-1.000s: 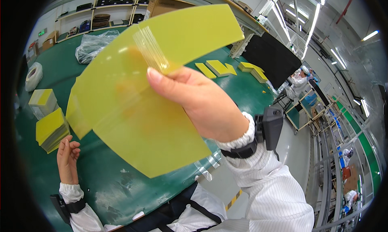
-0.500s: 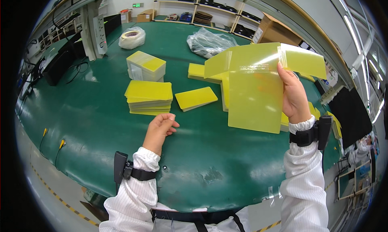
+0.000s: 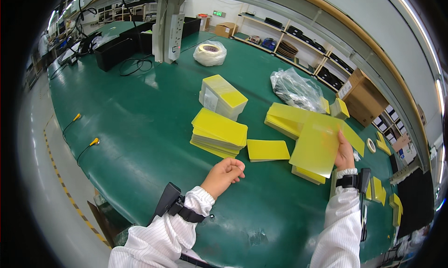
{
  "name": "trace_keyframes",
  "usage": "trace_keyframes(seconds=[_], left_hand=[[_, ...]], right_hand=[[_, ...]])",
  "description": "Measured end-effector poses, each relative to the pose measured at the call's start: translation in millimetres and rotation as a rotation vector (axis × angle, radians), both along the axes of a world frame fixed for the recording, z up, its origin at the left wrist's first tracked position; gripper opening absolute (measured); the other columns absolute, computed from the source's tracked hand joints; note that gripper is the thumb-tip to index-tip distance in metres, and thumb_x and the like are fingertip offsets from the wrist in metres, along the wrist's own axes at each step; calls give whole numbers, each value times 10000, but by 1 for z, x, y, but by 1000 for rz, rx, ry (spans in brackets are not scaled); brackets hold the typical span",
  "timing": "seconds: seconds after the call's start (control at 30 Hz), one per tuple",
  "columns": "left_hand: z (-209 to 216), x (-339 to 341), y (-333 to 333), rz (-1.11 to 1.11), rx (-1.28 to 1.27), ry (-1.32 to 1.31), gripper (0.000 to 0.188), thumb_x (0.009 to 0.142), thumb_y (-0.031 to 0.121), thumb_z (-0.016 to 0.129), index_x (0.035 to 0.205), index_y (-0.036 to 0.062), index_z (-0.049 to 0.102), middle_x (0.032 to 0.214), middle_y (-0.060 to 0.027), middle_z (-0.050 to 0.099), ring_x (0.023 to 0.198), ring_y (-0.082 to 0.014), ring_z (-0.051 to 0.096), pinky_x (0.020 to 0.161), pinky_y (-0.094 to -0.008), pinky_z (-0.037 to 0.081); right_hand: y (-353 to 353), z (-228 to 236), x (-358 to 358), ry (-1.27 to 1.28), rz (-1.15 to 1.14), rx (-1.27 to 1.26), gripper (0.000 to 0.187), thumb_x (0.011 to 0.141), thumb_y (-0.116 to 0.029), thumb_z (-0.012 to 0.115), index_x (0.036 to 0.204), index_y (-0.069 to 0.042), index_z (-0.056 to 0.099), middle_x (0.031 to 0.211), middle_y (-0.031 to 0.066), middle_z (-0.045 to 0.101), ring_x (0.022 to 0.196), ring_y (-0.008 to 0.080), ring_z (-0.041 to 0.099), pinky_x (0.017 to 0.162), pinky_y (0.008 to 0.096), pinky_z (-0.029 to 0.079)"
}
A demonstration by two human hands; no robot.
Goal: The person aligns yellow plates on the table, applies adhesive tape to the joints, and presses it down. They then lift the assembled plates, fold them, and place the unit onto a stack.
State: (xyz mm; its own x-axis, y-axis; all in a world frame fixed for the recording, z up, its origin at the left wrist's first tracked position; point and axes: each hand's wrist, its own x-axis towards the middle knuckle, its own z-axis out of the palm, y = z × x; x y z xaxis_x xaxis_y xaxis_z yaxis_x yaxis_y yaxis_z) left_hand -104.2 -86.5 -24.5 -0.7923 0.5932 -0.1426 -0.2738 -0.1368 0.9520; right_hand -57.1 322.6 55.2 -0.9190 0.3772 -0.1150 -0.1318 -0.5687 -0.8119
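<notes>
While your right hand clamps one translucent yellow sheet toward the right edge of the green table, your left hand, fingertips together and seemingly empty, is nearer the front edge, leaving the uneven yellow card stack beyond unheld.

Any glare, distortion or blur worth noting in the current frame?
Head view: fisheye bends the green table edge and overhead beam, with black corners; head view: pale glare on the tabletop, bright glints on the plastic bag; head view: yellow sheet and right hand look reasonably sharp.
</notes>
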Motion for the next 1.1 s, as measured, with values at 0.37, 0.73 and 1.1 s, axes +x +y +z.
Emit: trace_keyframes(seconds=[0.37, 0.73, 1.1], left_hand=[[1, 1, -1, -15, -9, -31, 216, 934, 206, 579, 1069, 40, 557, 906, -37, 625, 810, -100, 566, 729, -243, 454], [1, 0, -2, -30, -4, -33, 235, 937, 226, 589, 1075, 38, 562, 904, -34, 627, 800, -95, 564, 726, -241, 454], [2, 1, -4, -57, -35, 10, 234, 962, 242, 550, 1090, 47, 571, 900, -25, 619, 807, -92, 546, 749, -233, 444]], right_hand=[[45, -26, -4, -226, 26, -83, 394, 1030, -292, 380, 1279, 0, 468, 1251, 183, 563, 1091, 335, 592, 904, 436, 526], [54, -50, -3, -308, -40, -24, 366, 1029, -235, 373, 1269, 31, 449, 1244, 172, 563, 1108, 299, 580, 961, 403, 484], [53, -35, -2, -790, -195, 980, 375, 918, -324, 579, 997, 38, 638, 830, 136, 691, 750, 279, 678, 669, 374, 532]])
